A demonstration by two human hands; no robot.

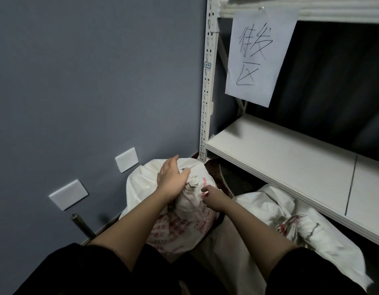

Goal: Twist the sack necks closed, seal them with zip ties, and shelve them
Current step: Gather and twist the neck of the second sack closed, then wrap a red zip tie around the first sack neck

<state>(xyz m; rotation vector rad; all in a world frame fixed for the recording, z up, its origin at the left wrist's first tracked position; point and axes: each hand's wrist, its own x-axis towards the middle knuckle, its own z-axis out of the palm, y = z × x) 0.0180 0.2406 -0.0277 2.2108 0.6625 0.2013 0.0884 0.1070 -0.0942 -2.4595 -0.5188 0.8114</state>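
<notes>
The left hand [172, 180] grips the twisted neck [189, 188] of the floor-standing sack [175, 226], right hand [212, 198] fingers pinching beside it, probably tying; second sack [291, 226] looks tied, shelf [280, 158] still bare.

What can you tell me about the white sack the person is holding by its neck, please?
The sack is white woven-looking material with red print. It stands upright on the floor by the blue-grey wall, left of the shelf unit. Its neck is gathered into a twisted bunch, which the left hand grips from above. The right hand touches the sack just beside the neck, fingers curled. No zip tie is clearly visible. A second sack lies to its right.
</notes>
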